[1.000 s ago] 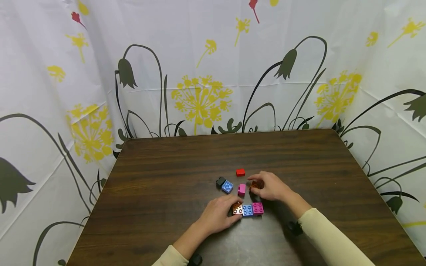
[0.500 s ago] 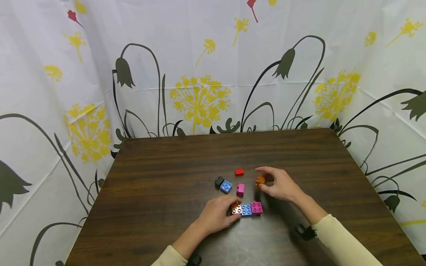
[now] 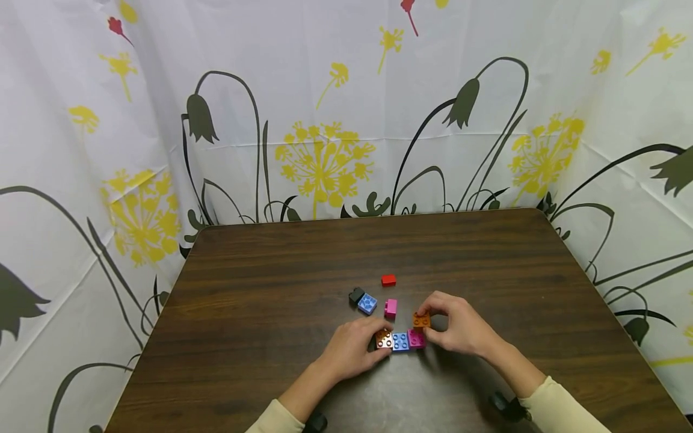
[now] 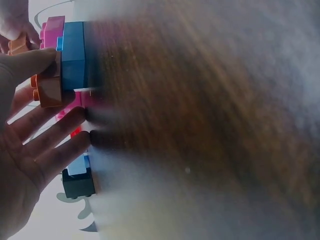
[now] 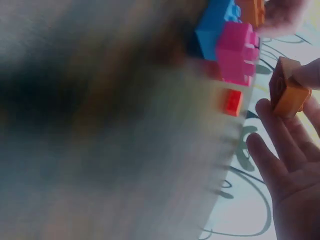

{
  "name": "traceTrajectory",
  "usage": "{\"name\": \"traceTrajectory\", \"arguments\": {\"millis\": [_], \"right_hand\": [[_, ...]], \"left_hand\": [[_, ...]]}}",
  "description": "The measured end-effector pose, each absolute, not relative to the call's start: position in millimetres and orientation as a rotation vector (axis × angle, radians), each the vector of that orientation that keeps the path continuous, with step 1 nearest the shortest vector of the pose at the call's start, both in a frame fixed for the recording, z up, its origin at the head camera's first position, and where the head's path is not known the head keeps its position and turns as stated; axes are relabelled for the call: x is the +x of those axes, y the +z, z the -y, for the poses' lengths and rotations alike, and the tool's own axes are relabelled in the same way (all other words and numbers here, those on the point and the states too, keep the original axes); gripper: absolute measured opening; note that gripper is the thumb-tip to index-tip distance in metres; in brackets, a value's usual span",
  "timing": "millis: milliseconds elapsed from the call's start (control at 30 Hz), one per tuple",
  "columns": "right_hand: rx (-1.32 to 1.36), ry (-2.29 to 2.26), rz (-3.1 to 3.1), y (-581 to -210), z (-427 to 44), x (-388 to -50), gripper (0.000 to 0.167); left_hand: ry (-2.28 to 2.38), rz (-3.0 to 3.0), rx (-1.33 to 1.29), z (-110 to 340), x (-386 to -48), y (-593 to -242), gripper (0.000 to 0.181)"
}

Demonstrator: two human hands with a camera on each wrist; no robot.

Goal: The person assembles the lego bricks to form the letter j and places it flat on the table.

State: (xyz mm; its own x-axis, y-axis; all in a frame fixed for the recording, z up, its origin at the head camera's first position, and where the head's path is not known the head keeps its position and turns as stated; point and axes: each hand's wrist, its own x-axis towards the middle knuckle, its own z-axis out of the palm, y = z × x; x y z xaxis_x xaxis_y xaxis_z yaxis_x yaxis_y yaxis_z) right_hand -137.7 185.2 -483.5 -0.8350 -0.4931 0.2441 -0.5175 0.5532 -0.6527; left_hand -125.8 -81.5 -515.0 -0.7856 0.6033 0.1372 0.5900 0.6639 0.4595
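Note:
My left hand [image 3: 354,349] pinches the left orange brick [image 3: 384,339], which stands at the end of a row on the table. Beside it come a blue brick [image 3: 400,341] and a pink brick [image 3: 416,339]. Between thumb and fingers of my right hand [image 3: 460,325] is another orange brick [image 3: 421,320], just behind the pink one in the head view. The right wrist view shows this held orange brick [image 5: 290,90] apart from the pink brick [image 5: 234,52], with two fingers extended below it.
Behind the row lie a small pink brick [image 3: 390,308], a red brick [image 3: 388,280], a second blue brick [image 3: 367,304] and a black brick [image 3: 356,296] against it. A patterned curtain [image 3: 325,108] hangs beyond the brown table [image 3: 271,270].
My right hand first drew the orange brick up and rightward, then brought it forward to the pink end of the row. My left hand keeps its place at the row.

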Motion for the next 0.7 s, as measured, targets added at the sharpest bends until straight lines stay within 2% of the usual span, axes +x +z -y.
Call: {"name": "traceTrajectory", "arguments": {"millis": [367,700], "right_hand": [[0.946,1.064,2.628,-501.4,-185.2,-120.0,0.029],[0.959,0.982,2.661,-502.6,-184.5,-113.3,0.027]], "left_hand": [[0.778,-2.835,1.025,82.0,-126.2,-514.9,0.038],[0.786,-2.827,1.024,82.1,-126.5,-514.1,0.037]]}}
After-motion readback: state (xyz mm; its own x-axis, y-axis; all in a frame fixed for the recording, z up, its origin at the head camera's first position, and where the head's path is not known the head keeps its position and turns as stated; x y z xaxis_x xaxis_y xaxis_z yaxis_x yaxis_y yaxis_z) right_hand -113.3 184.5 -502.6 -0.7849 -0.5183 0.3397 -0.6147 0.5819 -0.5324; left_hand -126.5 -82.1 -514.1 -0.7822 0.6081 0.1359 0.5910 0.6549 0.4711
